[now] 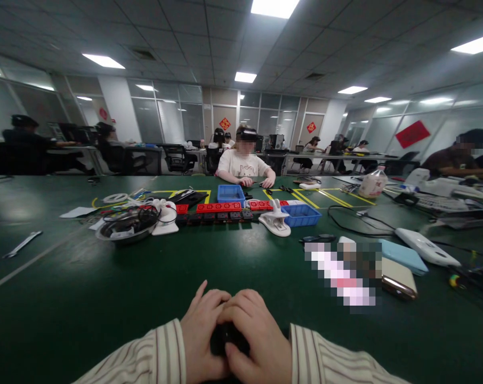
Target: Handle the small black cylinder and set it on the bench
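"One wrench [23, 244] lies far left on the green table [105, 298]. What follows?"

"A metal bowl [133, 238] heaped with dark cables [139, 220], then the person's left hand [203, 330], nearer the front. It is curled round the left side of a black object [234, 337]."

"Where is that object, exactly?"

"Front and centre, between the palms. The hands hide most of it, so one cannot tell what it is, or whether it touches the table."

"And the right hand [259, 330]?"

"Gripping the same object from the right, fingers bent over the top, fingertips meeting the left hand's."

"Further right?"

"Beyond the hands, a white clip [276, 220] just beside a blue tray [303, 218]; then a plastic bottle [372, 183], and nearer, a light blue case [403, 256]."
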Demonstrator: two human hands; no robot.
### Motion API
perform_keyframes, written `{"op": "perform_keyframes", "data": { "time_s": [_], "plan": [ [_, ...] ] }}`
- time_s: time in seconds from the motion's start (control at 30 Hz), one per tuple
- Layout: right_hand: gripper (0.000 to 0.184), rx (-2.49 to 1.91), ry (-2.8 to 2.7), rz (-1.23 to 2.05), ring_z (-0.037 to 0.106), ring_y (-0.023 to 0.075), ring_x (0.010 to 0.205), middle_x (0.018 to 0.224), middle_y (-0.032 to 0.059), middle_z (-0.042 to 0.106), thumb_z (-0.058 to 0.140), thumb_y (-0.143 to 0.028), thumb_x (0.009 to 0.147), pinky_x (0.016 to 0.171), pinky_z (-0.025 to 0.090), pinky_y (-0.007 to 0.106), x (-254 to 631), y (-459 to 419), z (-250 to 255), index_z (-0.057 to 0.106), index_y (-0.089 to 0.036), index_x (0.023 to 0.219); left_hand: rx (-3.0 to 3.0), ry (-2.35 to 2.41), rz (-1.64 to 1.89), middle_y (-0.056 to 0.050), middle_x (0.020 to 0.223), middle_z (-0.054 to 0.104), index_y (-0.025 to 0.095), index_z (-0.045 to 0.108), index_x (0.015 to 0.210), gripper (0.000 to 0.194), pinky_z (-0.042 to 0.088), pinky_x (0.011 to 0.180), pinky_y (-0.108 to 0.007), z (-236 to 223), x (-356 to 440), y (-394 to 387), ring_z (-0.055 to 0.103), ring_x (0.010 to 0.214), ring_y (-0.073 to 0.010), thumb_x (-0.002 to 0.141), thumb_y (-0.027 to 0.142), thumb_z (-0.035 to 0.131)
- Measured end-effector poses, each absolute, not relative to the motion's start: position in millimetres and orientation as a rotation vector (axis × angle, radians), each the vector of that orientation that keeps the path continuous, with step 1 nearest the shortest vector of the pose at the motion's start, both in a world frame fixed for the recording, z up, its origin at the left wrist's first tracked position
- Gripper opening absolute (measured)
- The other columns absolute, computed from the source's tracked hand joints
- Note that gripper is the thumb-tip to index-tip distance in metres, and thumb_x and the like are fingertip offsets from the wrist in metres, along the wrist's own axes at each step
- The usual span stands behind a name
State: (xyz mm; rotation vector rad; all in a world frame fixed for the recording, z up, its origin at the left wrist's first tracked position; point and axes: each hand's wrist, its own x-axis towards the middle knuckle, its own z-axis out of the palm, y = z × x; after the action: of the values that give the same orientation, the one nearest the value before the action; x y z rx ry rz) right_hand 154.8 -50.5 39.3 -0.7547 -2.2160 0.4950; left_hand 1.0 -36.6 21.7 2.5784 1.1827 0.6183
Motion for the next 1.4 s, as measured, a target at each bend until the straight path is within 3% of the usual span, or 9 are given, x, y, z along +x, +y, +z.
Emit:
{"op": "perform_keyframes", "data": {
  "time_s": [0.17,0.27,0.4,0.47,0.73,0.87,0.93,1.17,1.4],
  "plan": [
    [0.031,-0.860,-2.109,0.502,0.046,0.0209,0.085,0.091,0.0070,0.053,0.050,-0.041,0.074,0.077,0.035,0.037,155.3,-51.6,38.5,0.050,-0.016,0.092,2.564,1.229,0.737,-0.007,0.100,0.055,0.019,0.048,0.103,0.069,0.018,0.100,-0.059,18.6,-1.0,-37.7,0.051,0.097,-0.0282,0.043,0.042,0.072],
    [0.033,-1.017,-2.105,0.450,0.044,0.0201,0.078,0.084,0.0054,0.051,0.054,-0.048,0.073,0.072,0.036,0.036,153.4,-51.8,35.5,0.051,-0.016,0.082,2.557,1.231,0.684,-0.005,0.090,0.056,0.019,0.052,0.090,0.058,0.018,0.099,-0.060,18.0,-2.2,-36.8,0.054,0.088,-0.0258,0.044,0.048,0.071],
    [0.014,-1.008,-2.190,0.434,0.044,0.0191,0.079,0.081,0.0040,0.052,0.051,-0.028,0.072,0.073,0.035,0.035,152.1,-51.2,36.3,0.052,-0.017,0.079,2.546,1.198,0.600,-0.001,0.083,0.056,0.020,0.055,0.082,0.035,0.016,0.100,-0.058,19.5,-1.8,-36.3,0.055,0.083,-0.0218,0.049,0.029,0.064],
    [0.017,-0.867,-2.222,0.456,0.045,0.0187,0.081,0.083,0.0040,0.054,0.045,-0.021,0.069,0.076,0.035,0.035,152.6,-51.4,38.5,0.052,-0.018,0.084,2.550,1.181,0.593,-0.001,0.083,0.056,0.021,0.056,0.084,0.035,0.015,0.101,-0.057,20.2,-1.2,-36.4,0.056,0.083,-0.0216,0.049,0.024,0.060],
    [0.038,-1.046,-2.113,0.468,0.045,0.0208,0.081,0.089,0.0061,0.052,0.062,-0.046,0.065,0.075,0.036,0.036,153.4,-52.1,36.4,0.052,-0.016,0.088,2.557,1.180,0.652,-0.006,0.091,0.057,0.020,0.050,0.092,0.046,0.018,0.098,-0.060,17.6,-2.7,-34.4,0.054,0.090,-0.0264,0.052,0.040,0.062],
    [0.017,-1.000,-2.219,0.448,0.045,0.0191,0.081,0.085,0.0041,0.053,0.055,-0.027,0.069,0.075,0.036,0.034,153.2,-51.0,35.6,0.051,-0.017,0.082,2.587,1.186,0.600,-0.002,0.083,0.057,0.021,0.054,0.081,0.031,0.018,0.100,-0.058,17.6,-1.0,-34.3,0.056,0.082,-0.0223,0.052,0.028,0.059],
    [0.019,-0.871,-2.246,0.458,0.045,0.0189,0.084,0.087,0.0043,0.054,0.047,-0.019,0.067,0.078,0.035,0.035,153.5,-50.9,37.3,0.051,-0.018,0.085,2.611,1.184,0.618,-0.001,0.083,0.057,0.021,0.055,0.081,0.030,0.018,0.100,-0.056,17.4,-0.2,-34.7,0.057,0.082,-0.0214,0.051,0.024,0.056],
    [0.032,-0.965,-2.124,0.474,0.046,0.0211,0.084,0.091,0.0062,0.052,0.057,-0.039,0.067,0.076,0.037,0.036,152.5,-50.9,35.0,0.050,-0.017,0.090,2.562,1.224,0.719,-0.007,0.098,0.056,0.020,0.050,0.099,0.053,0.019,0.099,-0.059,14.7,-2.8,-35.3,0.052,0.097,-0.0286,0.051,0.041,0.063],
    [0.016,-0.884,-2.211,0.521,0.046,0.0197,0.084,0.087,0.0049,0.054,0.049,-0.020,0.068,0.077,0.036,0.035,152.6,-48.5,34.3,0.052,-0.017,0.084,2.565,1.209,0.602,-0.001,0.081,0.056,0.021,0.055,0.078,0.027,0.018,0.101,-0.056,16.5,-1.4,-34.1,0.056,0.080,-0.0206,0.052,0.026,0.058]
  ]
}}
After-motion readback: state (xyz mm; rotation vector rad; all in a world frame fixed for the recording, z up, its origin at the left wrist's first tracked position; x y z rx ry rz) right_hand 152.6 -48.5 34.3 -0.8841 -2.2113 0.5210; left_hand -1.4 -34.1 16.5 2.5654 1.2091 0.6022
